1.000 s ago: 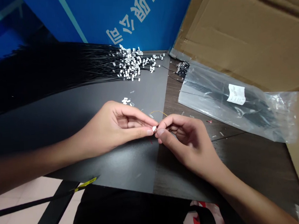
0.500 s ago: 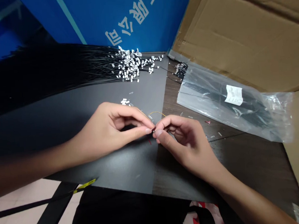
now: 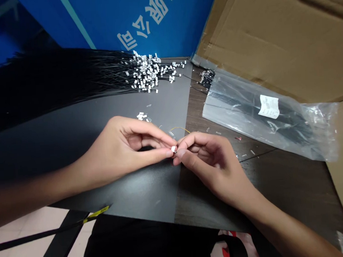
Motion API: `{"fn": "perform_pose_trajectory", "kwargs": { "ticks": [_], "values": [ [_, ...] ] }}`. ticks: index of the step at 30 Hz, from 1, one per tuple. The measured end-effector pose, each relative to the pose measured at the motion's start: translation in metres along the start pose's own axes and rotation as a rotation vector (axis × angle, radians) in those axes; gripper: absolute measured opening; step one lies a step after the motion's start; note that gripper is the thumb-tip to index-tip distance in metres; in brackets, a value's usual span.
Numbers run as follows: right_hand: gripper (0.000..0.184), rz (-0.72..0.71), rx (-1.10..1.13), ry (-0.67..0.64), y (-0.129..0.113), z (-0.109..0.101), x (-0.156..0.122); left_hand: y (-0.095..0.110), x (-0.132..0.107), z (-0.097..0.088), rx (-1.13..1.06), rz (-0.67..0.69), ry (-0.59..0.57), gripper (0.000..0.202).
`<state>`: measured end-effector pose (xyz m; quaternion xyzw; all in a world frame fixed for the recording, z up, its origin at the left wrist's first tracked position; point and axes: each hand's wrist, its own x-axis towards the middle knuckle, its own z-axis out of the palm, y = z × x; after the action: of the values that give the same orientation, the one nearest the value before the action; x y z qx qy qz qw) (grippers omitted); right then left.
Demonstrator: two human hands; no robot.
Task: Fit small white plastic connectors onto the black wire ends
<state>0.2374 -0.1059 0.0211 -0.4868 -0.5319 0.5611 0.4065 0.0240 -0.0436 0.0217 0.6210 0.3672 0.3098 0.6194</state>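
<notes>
My left hand (image 3: pixel 125 148) pinches a tiny white connector (image 3: pixel 173 148) between thumb and forefinger over the black mat (image 3: pixel 70 128). My right hand (image 3: pixel 212 161) meets it fingertip to fingertip, pinching a thin wire end at the connector; the wire itself is mostly hidden by the fingers. A thin yellow wire (image 3: pixel 180 128) curves on the mat just behind the hands. A few loose white connectors (image 3: pixel 142 115) lie a little beyond my left hand.
A large bundle of black wires with white connectors (image 3: pixel 146 73) fans across the back of the mat. A clear plastic bag of black wires (image 3: pixel 265 117) lies on the dark wooden table at right. Cardboard (image 3: pixel 279 33) and a blue panel (image 3: pixel 127 17) stand behind.
The hands have stayed together at the same spot. The white connector, hidden between the fingertips half a second ago, shows again at my left fingertips.
</notes>
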Motion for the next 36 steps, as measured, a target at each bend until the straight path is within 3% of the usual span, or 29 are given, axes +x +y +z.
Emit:
{"fn": "perform_pose_trajectory", "kwargs": {
  "ticks": [16,30,36],
  "values": [
    [0.013,0.014,-0.017,0.003,0.0007,0.0003,0.0008,-0.0022,0.0004,-0.0006,0.031,-0.008,-0.004,0.005],
    [0.009,0.093,0.020,-0.007,-0.0016,-0.0005,0.0006,0.0030,-0.0020,0.0004,0.211,0.159,0.011,0.015],
    [0.008,0.077,0.017,0.012,-0.0001,0.0010,-0.0010,0.0014,-0.0040,0.0000,0.178,0.115,0.004,0.011]
  ]
}}
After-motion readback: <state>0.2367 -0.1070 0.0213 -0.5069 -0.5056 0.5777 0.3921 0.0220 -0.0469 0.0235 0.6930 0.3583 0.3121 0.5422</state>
